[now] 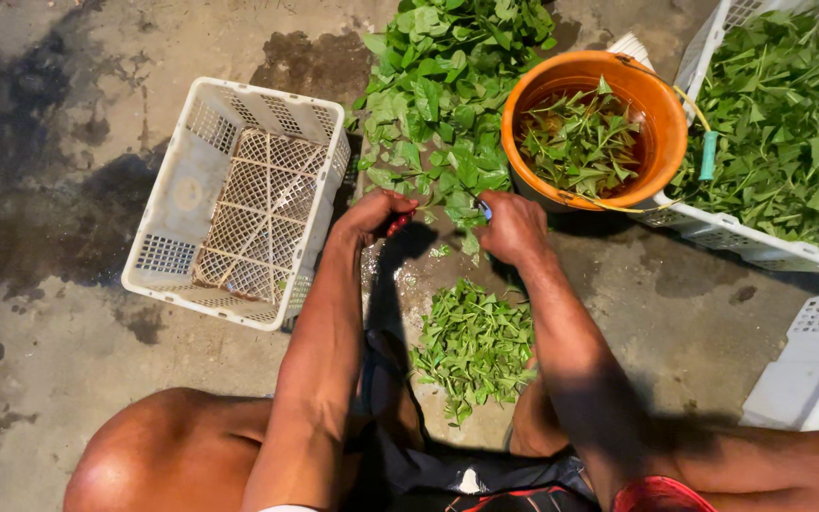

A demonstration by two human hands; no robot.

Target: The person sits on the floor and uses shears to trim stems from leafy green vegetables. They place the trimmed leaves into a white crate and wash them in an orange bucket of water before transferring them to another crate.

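Leafy greens (438,104) lie heaped on the wet concrete floor (49,332), where I see my left hand (372,216) closed on a red-handled tool (398,225) and my right hand (512,228) gripping stems, beside an orange bucket (661,123) and a white crate (239,199).

Crates, a bucket, wet concrete

A white lattice crate (239,204) sits empty at left; an orange bucket (661,118) of leaves in water at upper right — beside it a leaf-filled white crate (770,248).
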